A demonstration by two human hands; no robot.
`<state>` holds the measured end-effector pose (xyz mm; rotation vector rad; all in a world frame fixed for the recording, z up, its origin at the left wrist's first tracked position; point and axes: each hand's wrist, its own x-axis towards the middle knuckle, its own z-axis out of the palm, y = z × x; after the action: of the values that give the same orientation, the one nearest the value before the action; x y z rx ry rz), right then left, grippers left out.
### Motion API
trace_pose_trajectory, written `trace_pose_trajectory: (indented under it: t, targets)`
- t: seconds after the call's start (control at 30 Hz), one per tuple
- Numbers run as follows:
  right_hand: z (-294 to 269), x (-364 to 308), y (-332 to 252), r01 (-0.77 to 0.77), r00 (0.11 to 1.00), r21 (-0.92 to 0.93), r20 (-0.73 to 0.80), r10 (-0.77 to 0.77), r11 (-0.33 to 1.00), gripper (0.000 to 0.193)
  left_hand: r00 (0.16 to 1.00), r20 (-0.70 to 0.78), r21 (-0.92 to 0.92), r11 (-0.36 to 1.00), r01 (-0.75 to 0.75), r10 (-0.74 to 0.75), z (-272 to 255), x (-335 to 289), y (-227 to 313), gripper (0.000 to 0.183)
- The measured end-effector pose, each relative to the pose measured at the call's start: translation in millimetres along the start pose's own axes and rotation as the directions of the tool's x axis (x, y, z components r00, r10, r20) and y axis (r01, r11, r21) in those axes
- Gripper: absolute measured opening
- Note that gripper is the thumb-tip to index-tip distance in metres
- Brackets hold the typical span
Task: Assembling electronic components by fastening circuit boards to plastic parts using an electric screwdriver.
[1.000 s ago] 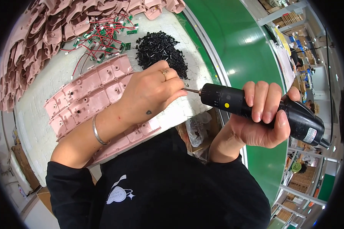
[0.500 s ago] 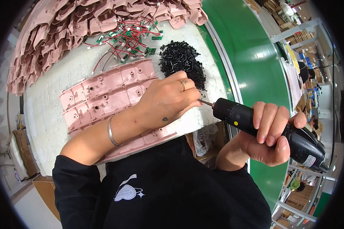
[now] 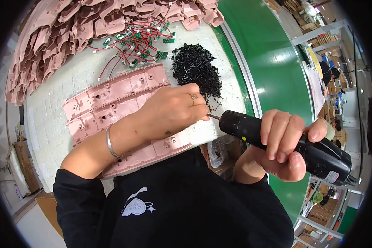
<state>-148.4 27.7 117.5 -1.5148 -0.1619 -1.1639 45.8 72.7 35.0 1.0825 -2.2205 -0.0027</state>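
My right hand (image 3: 283, 142) wraps round a black electric screwdriver (image 3: 239, 126) with a yellow dot on its barrel. Its thin bit (image 3: 213, 116) points left and meets the fingertips of my left hand (image 3: 180, 105). Those fingers are pinched together; whatever is between them is hidden. Below my left forearm lie several long pink plastic shells (image 3: 130, 82), side by side, open faces up, with round posts inside. My left arm covers part of them. Just beyond my left hand is a heap of small black screws (image 3: 196, 68).
Green circuit boards with red wires (image 3: 142, 43) lie tangled behind the shells. A large stack of pink shells (image 3: 70, 37) fills the far left of the white tabletop (image 3: 49, 124). To the right runs a green surface (image 3: 281, 74) with a metal rail (image 3: 244, 68).
Both hands have shifted slightly left together, the screwdriver with them. The bit stays at my left fingertips, and the shells and the screw heap look unchanged.
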Motion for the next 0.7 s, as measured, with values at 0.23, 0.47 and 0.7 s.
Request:
trace_pose_trajectory:
  t: [0.23, 0.47, 0.7]
  targets:
    - [2.5, 3.4, -4.6, 0.102, 0.995, -0.015, 0.009, -0.102, 0.995, 0.039, 0.978, -0.176, -0.295, 0.954, 0.058, -0.114, 2.7, 0.1, -4.9, 0.022]
    - [-4.2, -1.1, 9.8, 0.142, 0.967, -0.097, -0.200, -0.159, 0.985, 0.039, 0.798, -0.108, 0.041, 0.799, 0.600, -0.593, -28.7, 5.4, -67.4, 0.039]
    - [-1.2, -1.7, 13.1, 0.127, 0.974, -0.111, -0.174, -0.145, 0.986, 0.035, 0.692, 0.091, 0.144, 0.697, 0.702, -0.716, -23.5, 3.7, -110.4, 0.019]
